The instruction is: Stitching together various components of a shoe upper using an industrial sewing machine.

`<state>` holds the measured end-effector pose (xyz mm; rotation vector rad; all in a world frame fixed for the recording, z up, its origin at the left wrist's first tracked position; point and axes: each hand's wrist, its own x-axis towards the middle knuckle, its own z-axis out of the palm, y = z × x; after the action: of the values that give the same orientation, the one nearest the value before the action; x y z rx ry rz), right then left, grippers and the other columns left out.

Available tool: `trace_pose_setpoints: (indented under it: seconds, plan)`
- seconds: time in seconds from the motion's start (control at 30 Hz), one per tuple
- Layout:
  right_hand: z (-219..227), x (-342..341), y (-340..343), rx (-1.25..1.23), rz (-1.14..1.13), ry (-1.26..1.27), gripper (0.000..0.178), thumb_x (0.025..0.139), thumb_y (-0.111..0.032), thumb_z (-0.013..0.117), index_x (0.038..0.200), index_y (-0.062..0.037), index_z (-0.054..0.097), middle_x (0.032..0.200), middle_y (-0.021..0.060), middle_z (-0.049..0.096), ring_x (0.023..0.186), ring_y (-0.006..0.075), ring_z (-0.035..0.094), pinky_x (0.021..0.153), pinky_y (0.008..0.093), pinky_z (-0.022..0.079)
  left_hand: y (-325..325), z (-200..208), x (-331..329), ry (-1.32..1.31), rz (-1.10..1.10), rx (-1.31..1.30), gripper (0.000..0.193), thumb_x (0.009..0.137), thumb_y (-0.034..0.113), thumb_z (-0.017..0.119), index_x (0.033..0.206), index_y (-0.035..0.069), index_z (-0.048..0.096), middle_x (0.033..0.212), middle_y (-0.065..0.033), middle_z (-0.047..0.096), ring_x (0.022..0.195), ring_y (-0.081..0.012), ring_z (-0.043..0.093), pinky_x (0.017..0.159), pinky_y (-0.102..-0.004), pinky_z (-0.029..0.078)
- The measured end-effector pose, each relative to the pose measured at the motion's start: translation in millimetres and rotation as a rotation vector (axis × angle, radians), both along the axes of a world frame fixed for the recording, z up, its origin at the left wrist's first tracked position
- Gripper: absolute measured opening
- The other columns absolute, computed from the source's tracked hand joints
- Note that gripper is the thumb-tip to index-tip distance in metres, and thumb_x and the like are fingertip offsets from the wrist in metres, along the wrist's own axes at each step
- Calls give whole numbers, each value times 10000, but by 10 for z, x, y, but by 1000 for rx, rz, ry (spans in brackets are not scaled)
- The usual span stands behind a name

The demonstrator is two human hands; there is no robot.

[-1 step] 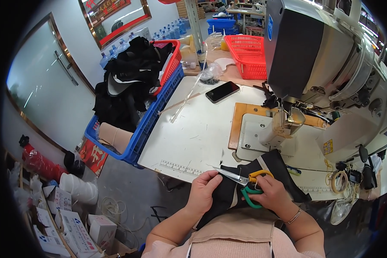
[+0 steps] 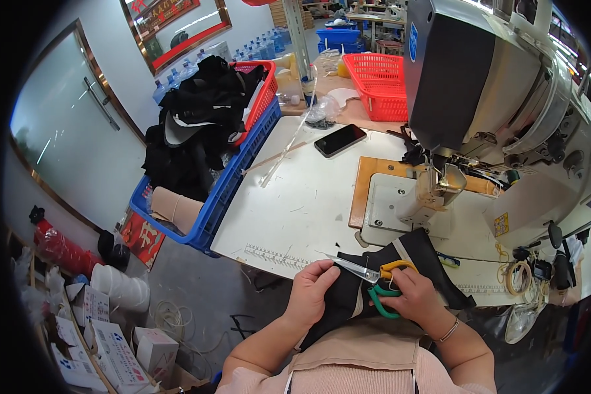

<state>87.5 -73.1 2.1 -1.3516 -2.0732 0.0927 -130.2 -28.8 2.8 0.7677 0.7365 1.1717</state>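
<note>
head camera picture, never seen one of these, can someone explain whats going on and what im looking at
The picture comes from a camera worn on a person's head, looking down at their own two hands. Its wide lens bends straight edges near the rim.

The person sits at a white work table. On it stands a big grey and white sewing machine. A black phone lies further back, and a clear ruler lies slantwise near it.

The left hand grips a piece of black fabric at the table's near edge. The right hand holds scissors with yellow and green handles, blades pointing left over the fabric.

Left of the table a blue crate holds a pile of black fabric pieces. A red basket sits at the back. Cardboard boxes stand on the floor at lower left.
</note>
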Motion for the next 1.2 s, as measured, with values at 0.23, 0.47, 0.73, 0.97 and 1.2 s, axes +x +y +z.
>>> trace_pose_setpoints:
  seconds: [0.23, 0.47, 0.73, 0.97, 1.2]
  plan:
    - [-44, 614, -294, -22, -603, 213, 497, 487, -199, 854, 847, -60, 540, 681, 59, 484, 553, 194, 477, 487, 316, 396, 57, 6, -114, 42, 1, 24, 132, 865, 78, 579, 976, 9, 598, 896, -7, 612, 820, -61, 543, 766, -202, 434]
    - [-278, 1741, -566, -172, -915, -21, 427, 565, -82, 755, 929, 41, 569, 829, 149, 547, 750, 297, 547, 653, 376, 440, 96, -75, -108, 85, -5, 39, 132, 861, 81, 581, 971, 10, 592, 880, 2, 605, 790, -54, 534, 734, -200, 434]
    - [39, 901, -150, 9, -529, 66, 457, 638, -121, 757, 1052, -36, 583, 1079, 145, 563, 1040, 351, 514, 881, 409, 422, 85, -106, 23, 606, 44, 525, 77, 774, -12, 643, 818, -16, 580, 744, -70, 549, 695, -130, 515, 648, -227, 409]
    - [184, 314, 336, -31, -220, 13, 524, 674, -267, 745, 1121, -71, 555, 1155, 121, 518, 1091, 328, 470, 936, 422, 374, 31, -43, -125, 515, 202, 610, 154, 748, -42, 655, 710, 7, 514, 670, -38, 482, 618, -114, 447, 584, -227, 370]
    - [5, 104, 331, -358, -163, -159, 725, 671, -405, 740, 1241, -50, 464, 1257, 154, 433, 1152, 343, 423, 972, 434, 358, 271, 246, -520, 657, 149, 335, 125, 790, 78, 674, 773, -5, 581, 687, -9, 560, 668, -65, 493, 621, -214, 411]
